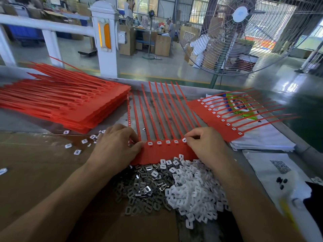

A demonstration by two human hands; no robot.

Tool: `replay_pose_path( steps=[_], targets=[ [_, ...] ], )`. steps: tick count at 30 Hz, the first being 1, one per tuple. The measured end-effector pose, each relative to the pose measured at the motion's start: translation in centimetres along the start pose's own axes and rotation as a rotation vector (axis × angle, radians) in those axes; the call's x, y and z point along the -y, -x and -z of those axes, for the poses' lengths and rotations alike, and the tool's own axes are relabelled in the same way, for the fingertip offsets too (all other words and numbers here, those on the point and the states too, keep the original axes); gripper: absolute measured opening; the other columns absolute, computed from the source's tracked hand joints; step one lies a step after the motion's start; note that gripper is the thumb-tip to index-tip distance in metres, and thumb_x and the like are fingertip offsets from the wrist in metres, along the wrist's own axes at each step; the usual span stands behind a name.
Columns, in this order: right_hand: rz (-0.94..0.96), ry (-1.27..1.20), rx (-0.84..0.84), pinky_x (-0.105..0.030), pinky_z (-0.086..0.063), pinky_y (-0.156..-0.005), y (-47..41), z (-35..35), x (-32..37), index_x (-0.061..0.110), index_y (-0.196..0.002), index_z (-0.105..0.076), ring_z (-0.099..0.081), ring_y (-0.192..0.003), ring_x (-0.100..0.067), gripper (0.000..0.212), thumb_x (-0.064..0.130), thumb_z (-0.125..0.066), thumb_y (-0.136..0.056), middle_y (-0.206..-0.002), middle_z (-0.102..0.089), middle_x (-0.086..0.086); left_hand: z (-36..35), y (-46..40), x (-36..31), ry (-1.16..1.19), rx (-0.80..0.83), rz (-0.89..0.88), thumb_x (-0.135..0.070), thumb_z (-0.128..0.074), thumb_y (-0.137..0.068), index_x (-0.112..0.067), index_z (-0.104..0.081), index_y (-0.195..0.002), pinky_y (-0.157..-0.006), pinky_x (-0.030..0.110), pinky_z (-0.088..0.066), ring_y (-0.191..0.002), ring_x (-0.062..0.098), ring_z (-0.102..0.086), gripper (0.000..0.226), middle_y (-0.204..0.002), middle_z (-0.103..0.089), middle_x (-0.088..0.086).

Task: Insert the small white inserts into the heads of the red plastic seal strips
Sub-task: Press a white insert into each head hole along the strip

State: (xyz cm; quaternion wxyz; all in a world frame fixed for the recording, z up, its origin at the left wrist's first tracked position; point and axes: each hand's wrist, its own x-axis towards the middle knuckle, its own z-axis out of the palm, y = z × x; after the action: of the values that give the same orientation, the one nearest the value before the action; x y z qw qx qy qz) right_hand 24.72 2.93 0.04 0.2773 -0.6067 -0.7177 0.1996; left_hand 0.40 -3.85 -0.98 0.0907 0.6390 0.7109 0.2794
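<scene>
I see the red strip sheet (164,151) lying flat on the table (192,92), tails pointing away from me. My left hand (115,145) presses on its left end, fingers curled over the edge. My right hand (204,145) pinches a white insert (184,140) at a head near the right end. Four heads already hold inserts. A loose pile of inserts (190,189) sits just below the sheet.
</scene>
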Motion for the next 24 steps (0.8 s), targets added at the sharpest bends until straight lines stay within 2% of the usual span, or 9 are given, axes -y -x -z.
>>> replay_pose_path(
  steps=[2, 5, 13, 15, 17, 19, 22, 24],
  targets=[
    [-0.003, -0.007, -0.009, -0.02, -0.052, -0.066, 0.04, -0.26, 0.2, 0.028, -0.093, -0.08, -0.066, -0.073, 0.001, 0.012, 0.025, -0.069, -0.095, -0.077, -0.069, 0.022, 0.0, -0.01, 0.0, -0.007, 0.005, 0.0, -0.053, -0.066, -0.087, -0.038, -0.064, -0.089, -0.103, 0.046, -0.041, -0.109, 0.017, -0.051, 0.015, -0.105, -0.054, -0.009],
    [-0.029, 0.015, -0.012, -0.027, -0.052, -0.065, 0.06, -0.43, 0.3, 0.028, -0.094, -0.078, -0.065, -0.071, -0.002, 0.008, 0.032, -0.071, -0.095, -0.076, -0.069, 0.016, 0.01, -0.01, -0.07, -0.009, 0.007, 0.0, -0.053, -0.066, -0.087, -0.039, -0.064, -0.09, -0.102, 0.046, -0.042, -0.109, 0.017, -0.051, 0.015, -0.105, -0.055, -0.009],
    [-0.126, -0.023, 0.003, -0.043, -0.058, -0.075, -0.06, -0.19, 0.77, 0.018, -0.081, -0.076, -0.071, -0.075, -0.023, 0.026, 0.036, -0.068, -0.096, -0.077, -0.075, -0.007, 0.0, 0.0, -0.06, -0.011, 0.011, 0.006, -0.053, -0.066, -0.087, -0.039, -0.063, -0.09, -0.103, 0.045, -0.041, -0.111, 0.015, -0.05, 0.015, -0.108, -0.055, -0.01],
    [-0.158, -0.048, 0.01, -0.044, -0.059, -0.075, -0.23, 0.0, 0.82, 0.016, -0.081, -0.077, -0.071, -0.074, -0.028, 0.026, 0.036, -0.068, -0.095, -0.076, -0.075, -0.01, 0.0, 0.03, -0.04, -0.008, 0.013, 0.006, -0.053, -0.066, -0.087, -0.04, -0.062, -0.089, -0.103, 0.045, -0.041, -0.111, 0.015, -0.05, 0.014, -0.108, -0.055, -0.01],
    [-0.173, -0.051, 0.02, -0.043, -0.059, -0.073, -0.32, 0.04, 0.84, 0.02, -0.078, -0.076, -0.068, -0.065, -0.023, 0.025, 0.037, -0.069, -0.095, -0.067, -0.072, -0.005, 0.0, 0.06, -0.03, -0.011, 0.013, 0.008, -0.054, -0.066, -0.088, -0.04, -0.063, -0.089, -0.103, 0.046, -0.041, -0.111, 0.016, -0.05, 0.014, -0.108, -0.055, -0.009],
    [-0.17, -0.028, 0.019, -0.04, -0.058, -0.073, -0.38, -0.13, 0.94, 0.024, -0.075, -0.074, -0.067, -0.066, -0.017, 0.023, 0.036, -0.069, -0.094, -0.063, -0.07, 0.001, -0.01, 0.05, -0.05, -0.013, 0.012, 0.01, -0.054, -0.066, -0.087, -0.039, -0.064, -0.09, -0.103, 0.046, -0.041, -0.111, 0.016, -0.05, 0.015, -0.109, -0.055, -0.009],
    [-0.167, 0.017, 0.004, -0.041, -0.06, -0.076, -0.5, -0.46, 1.04, 0.019, -0.075, -0.074, -0.07, -0.075, -0.02, 0.024, 0.034, -0.068, -0.094, -0.074, -0.074, -0.003, -0.03, 0.01, -0.09, -0.017, 0.016, 0.009, -0.054, -0.066, -0.087, -0.039, -0.064, -0.091, -0.103, 0.046, -0.041, -0.111, 0.016, -0.05, 0.015, -0.11, -0.055, -0.009],
    [-0.166, 0.02, -0.004, -0.042, -0.06, -0.075, -0.59, -0.53, 0.96, 0.019, -0.074, -0.073, -0.07, -0.074, -0.02, 0.025, 0.033, -0.068, -0.094, -0.074, -0.074, -0.003, -0.06, 0.02, -0.01, -0.017, 0.013, 0.006, -0.054, -0.066, -0.087, -0.039, -0.064, -0.091, -0.103, 0.046, -0.042, -0.111, 0.016, -0.05, 0.015, -0.108, -0.055, -0.009]
  ],
)
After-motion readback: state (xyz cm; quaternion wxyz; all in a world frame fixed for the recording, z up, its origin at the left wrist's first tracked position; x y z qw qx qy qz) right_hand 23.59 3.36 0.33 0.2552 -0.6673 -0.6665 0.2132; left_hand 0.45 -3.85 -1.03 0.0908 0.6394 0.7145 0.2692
